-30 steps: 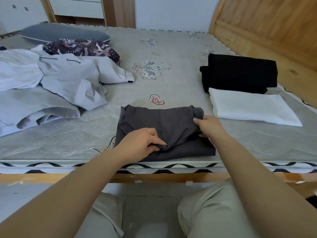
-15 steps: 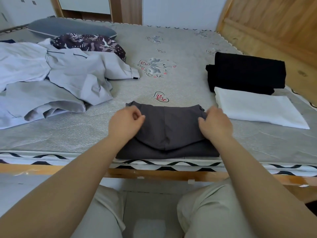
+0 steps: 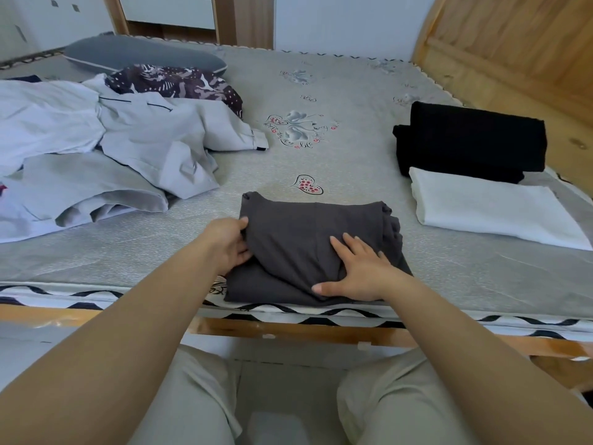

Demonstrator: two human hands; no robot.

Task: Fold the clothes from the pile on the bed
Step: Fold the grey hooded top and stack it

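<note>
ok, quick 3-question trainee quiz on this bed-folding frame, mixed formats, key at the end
1. True or false: the right hand lies flat, fingers straight, on top of the dark grey garment.
2. Multiple choice: which folded item lies nearer the wooden headboard? A) white folded cloth B) black folded garment C) the dark grey garment
3. Fill in: the left hand grips the garment's ____ edge.

Key: 1 true; 2 B; 3 left
</note>
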